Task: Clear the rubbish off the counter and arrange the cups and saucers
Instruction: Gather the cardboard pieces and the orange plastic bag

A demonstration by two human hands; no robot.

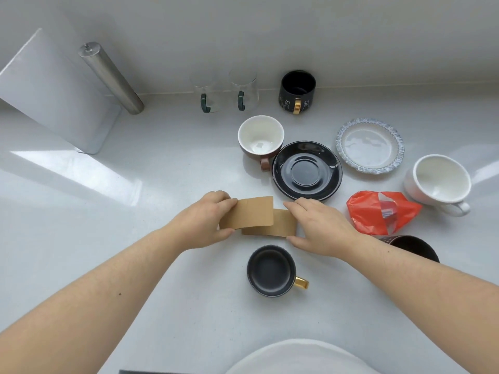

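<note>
White counter, hands gripping cardboard sleeves

Two brown cardboard sleeves lie overlapping mid-counter, a crumpled orange bag to their right. Cups stand scattered upright: a black cup near (gold handle), a brown cup beside the black saucer, a white cup far right. Another dark cup, possibly paper, is half hidden.

You won't find any readable text here. The black cylindrical mug with gold handle, upper centre of the frame, carries only small white cat-like drawings, no words or numbers.
</note>
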